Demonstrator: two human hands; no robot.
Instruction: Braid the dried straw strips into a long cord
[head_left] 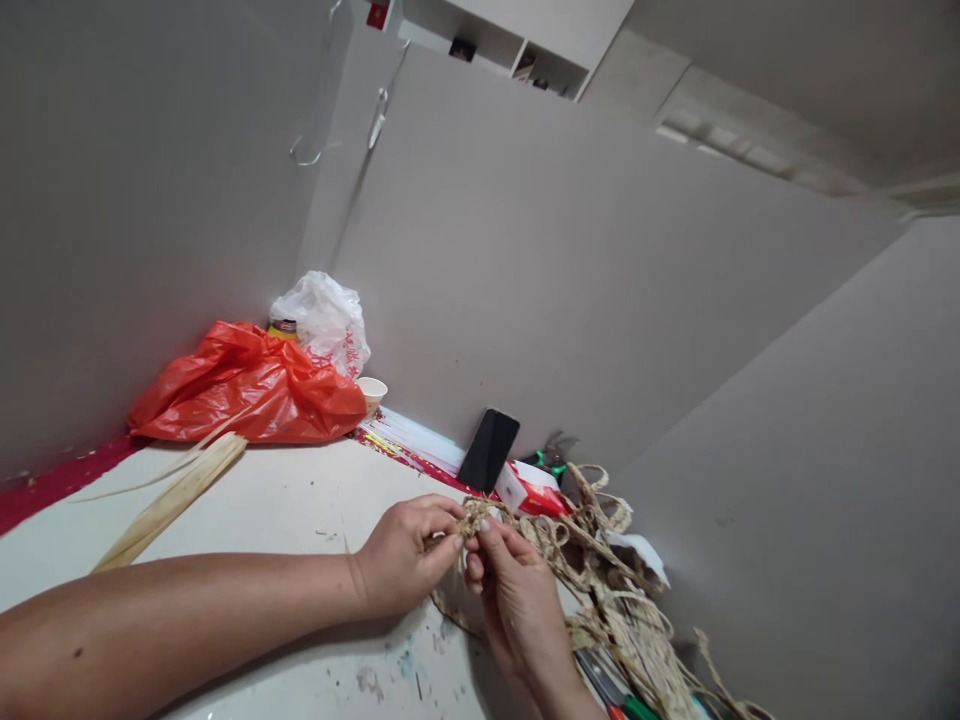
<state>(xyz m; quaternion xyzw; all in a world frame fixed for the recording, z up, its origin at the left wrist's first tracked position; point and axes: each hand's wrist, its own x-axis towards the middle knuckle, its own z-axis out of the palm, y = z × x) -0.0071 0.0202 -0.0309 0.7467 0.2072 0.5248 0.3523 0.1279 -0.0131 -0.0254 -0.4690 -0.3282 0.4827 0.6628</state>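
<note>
Over white tabletop [289,505], left fingers [444,552] and right fingers [496,545] pinch partly hidden fibre [473,513].

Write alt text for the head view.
The left hand and right hand pinch a knotted bit of braided cord over a white table. A tangled pile of cord lies to the right; a phone and, farther left, a red bag sit behind.

No wording can be read from where I work at the desk [292,500]. Red characters [334,356] mark the white plastic bag [321,305] at its far corner, too creased and blurred for me to decipher; nor can I read the red-and-white box [541,499] along the far edge.
</note>
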